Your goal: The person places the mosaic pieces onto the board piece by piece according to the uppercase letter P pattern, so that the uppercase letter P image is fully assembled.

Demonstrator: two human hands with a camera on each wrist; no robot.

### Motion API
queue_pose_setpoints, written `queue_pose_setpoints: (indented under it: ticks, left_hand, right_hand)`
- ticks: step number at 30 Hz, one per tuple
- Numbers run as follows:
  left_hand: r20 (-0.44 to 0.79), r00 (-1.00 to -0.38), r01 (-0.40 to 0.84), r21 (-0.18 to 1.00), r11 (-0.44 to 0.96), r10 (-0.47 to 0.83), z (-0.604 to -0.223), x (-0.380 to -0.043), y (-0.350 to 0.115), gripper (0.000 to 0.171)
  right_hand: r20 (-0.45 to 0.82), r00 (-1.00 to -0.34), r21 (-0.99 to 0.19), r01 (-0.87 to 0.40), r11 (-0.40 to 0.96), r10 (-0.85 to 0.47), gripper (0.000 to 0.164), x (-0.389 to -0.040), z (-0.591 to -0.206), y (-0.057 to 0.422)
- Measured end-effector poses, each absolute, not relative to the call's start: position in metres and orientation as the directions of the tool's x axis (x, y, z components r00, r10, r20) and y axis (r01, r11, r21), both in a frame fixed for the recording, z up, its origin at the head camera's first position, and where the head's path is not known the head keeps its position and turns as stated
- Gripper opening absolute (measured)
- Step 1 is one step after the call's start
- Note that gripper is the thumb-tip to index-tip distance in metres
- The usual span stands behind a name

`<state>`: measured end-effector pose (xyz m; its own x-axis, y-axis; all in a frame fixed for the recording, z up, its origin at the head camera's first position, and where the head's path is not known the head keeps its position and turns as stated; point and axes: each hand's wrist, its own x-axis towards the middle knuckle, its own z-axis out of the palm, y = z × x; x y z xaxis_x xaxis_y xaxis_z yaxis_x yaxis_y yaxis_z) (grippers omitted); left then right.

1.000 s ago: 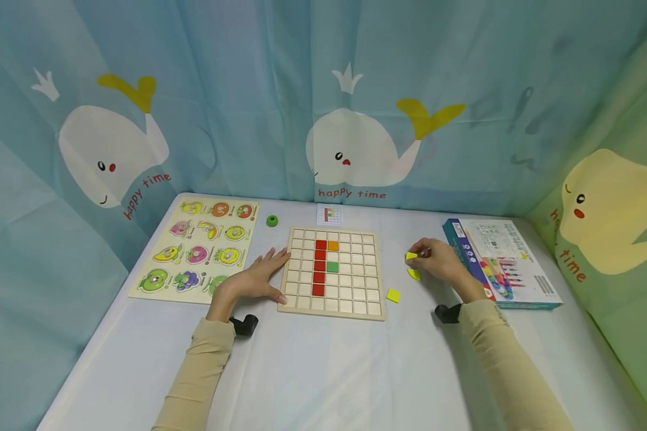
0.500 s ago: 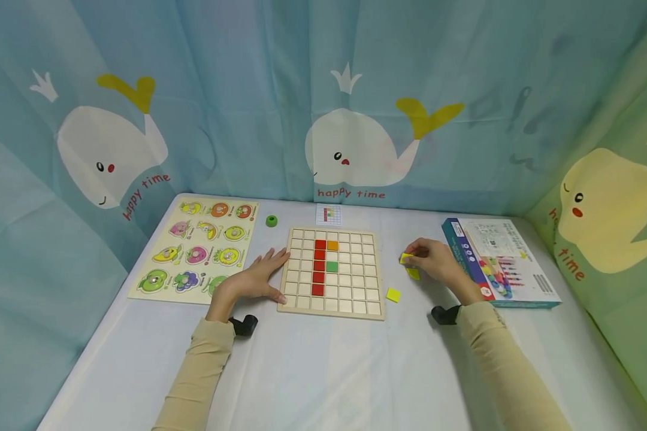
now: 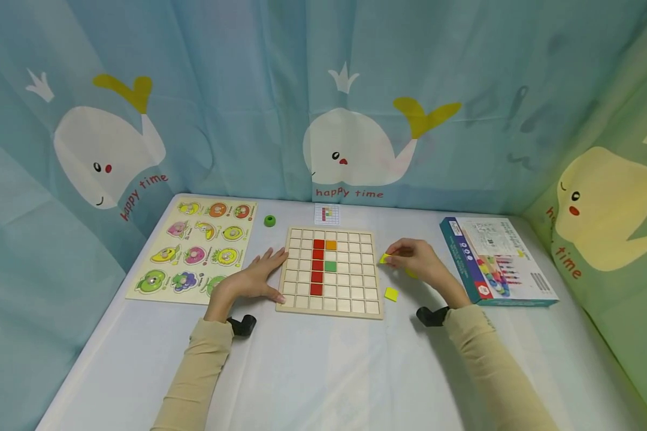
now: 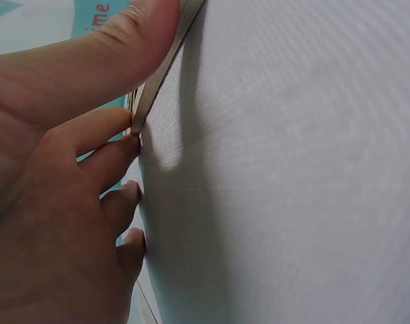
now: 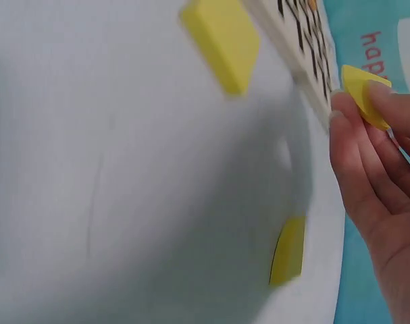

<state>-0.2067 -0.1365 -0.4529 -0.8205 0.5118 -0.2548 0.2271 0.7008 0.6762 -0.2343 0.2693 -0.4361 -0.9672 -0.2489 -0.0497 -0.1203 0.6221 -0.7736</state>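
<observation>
My right hand (image 3: pixel 416 261) pinches a small yellow tile (image 5: pixel 364 96) between thumb and fingers, just off the right edge of the wooden grid board (image 3: pixel 353 308). The board bears a column of red squares (image 3: pixel 317 264), with an orange square (image 3: pixel 330 245) and a green square (image 3: pixel 330 266) beside it. My left hand (image 3: pixel 251 279) rests against the board's left side, fingers spread and thumb (image 4: pixel 134 34) at the near corner. A yellow square tile (image 3: pixel 390 294) lies right of the board. Another yellow piece (image 5: pixel 288 251) lies on the table, mostly hidden behind my right hand in the head view.
A fruit puzzle board (image 3: pixel 159 263) lies at the left, partly behind my left hand. A green ring-like piece (image 3: pixel 269 221) and a printed pattern card (image 3: pixel 327 214) sit behind the grid board. At the right is a toy box (image 3: pixel 531 263). Whale-print curtains (image 3: pixel 237 120) enclose the table.
My right hand has carried the yellow tile leftward, from beside the other yellow piece to the board's right edge. The left hand stays at the board.
</observation>
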Motion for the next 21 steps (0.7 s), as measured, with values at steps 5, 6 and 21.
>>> queue_pose_setpoints:
  ticks: [5, 6, 21]
  left_hand:
    - [-0.255, -0.821, 0.226, 0.678, 0.7, 0.512, -0.452, -0.206, -0.136, 0.112]
    - [-0.254, -0.821, 0.226, 0.677, 0.7, 0.511, -0.452, -0.206, -0.136, 0.112]
    - [-0.249, -0.818, 0.232, 0.683, 0.693, 0.519, -0.451, -0.206, -0.137, 0.111]
  right_hand:
    - [-0.085, -0.962, -0.766, -0.104, 0.634, -0.26, 0.014, -0.231, -0.432, 0.254]
    - [-0.091, -0.96, -0.765, -0.103, 0.636, -0.265, 0.014, -0.231, -0.432, 0.252]
    - [-0.106, -0.927, -0.79, -0.141, 0.596, -0.36, 0.012, -0.235, -0.437, 0.2]
